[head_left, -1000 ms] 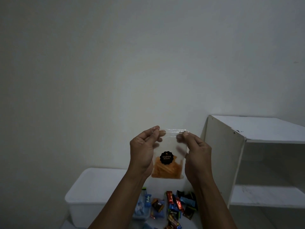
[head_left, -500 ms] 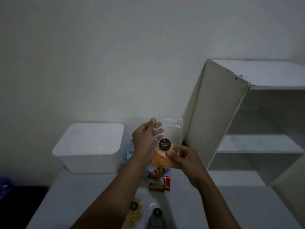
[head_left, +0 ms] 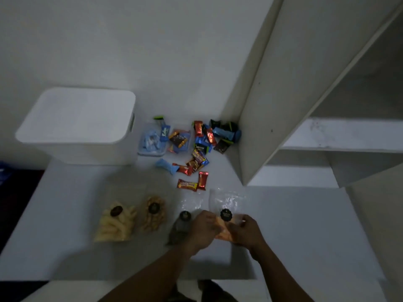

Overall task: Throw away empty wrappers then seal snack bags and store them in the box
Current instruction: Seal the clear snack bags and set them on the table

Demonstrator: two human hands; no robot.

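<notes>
My L hand [head_left: 205, 227] + R hand [head_left: 247, 231] both grip orange-snack bag [head_left: 226, 202] by its lower end, down at table [head_left: 294, 225]; dark-snack bag [head_left: 180, 228] lies just left.

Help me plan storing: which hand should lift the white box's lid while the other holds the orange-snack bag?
Left, probably: the left hand is nearer the white lidded plastic box; the right hand grips the clear orange-snack bag.

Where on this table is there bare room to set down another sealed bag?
Bare table lies right of the right hand, in front of the shelf unit, and between the white box and the pale snack bags. Crowded: the candy pile beside the shelf.
</notes>
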